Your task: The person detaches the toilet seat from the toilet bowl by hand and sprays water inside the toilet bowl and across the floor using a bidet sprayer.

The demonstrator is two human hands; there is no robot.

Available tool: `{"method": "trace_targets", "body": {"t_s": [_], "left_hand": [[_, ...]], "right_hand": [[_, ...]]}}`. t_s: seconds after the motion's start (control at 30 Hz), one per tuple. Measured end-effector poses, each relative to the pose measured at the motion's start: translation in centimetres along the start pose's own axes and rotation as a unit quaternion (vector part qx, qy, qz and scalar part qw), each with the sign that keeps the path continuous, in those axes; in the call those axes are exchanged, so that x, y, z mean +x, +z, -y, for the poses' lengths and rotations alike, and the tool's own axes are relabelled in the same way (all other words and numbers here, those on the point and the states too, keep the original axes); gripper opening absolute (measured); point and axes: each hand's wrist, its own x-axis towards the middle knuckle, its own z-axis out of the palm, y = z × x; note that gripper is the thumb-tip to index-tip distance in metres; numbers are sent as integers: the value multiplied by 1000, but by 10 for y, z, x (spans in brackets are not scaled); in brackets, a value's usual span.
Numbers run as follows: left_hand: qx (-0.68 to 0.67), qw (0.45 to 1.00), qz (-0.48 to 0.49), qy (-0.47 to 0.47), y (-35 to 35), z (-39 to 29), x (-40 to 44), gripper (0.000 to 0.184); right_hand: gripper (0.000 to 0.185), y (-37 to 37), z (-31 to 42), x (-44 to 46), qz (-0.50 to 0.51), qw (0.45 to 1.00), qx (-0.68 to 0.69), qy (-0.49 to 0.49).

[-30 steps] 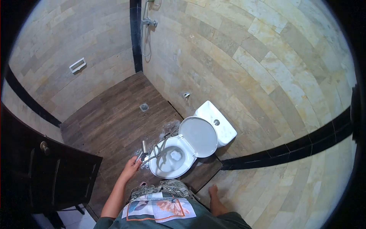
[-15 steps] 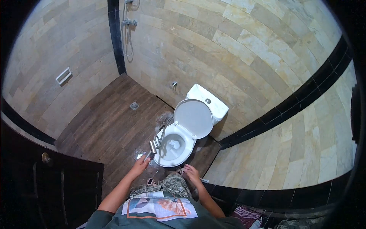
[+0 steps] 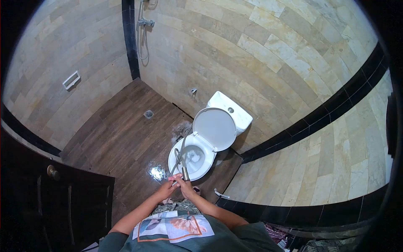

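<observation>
A metal bidet sprayer [image 3: 185, 173] with a looping hose [image 3: 178, 156] is held over the front rim of the white toilet [image 3: 171, 157]. My left hand [image 3: 166, 190] is closed on its handle. Against the left fingers, my right hand [image 3: 186, 190] closes around the same sprayer from the other side; the hands partly hide the grip. The toilet's lid [image 3: 214, 129] stands raised against the tank [image 3: 237, 113]. Whitish foam or water [image 3: 193, 156] shows inside the bowl.
Wet brown floor [image 3: 158, 172] shines left of the toilet, with a drain [image 3: 148, 114] farther back. A white handle-like object [image 3: 221, 194] lies by the right wall's black base. A dark door [image 3: 58, 197] stands at lower left; a shower fixture [image 3: 146, 22] hangs on the wall.
My right hand has moved left from beside the toilet to join my left hand at the sprayer. My left hand and the sprayer have shifted right and nearer my body.
</observation>
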Motion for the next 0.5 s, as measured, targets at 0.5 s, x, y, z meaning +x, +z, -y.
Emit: {"method": "trace_targets", "body": {"t_s": [0.5], "left_hand": [[-68,985,-138,-81,-18,71,-2,38]], "right_hand": [[15,-104,19,-8,-257,949,-146,-107]]}}
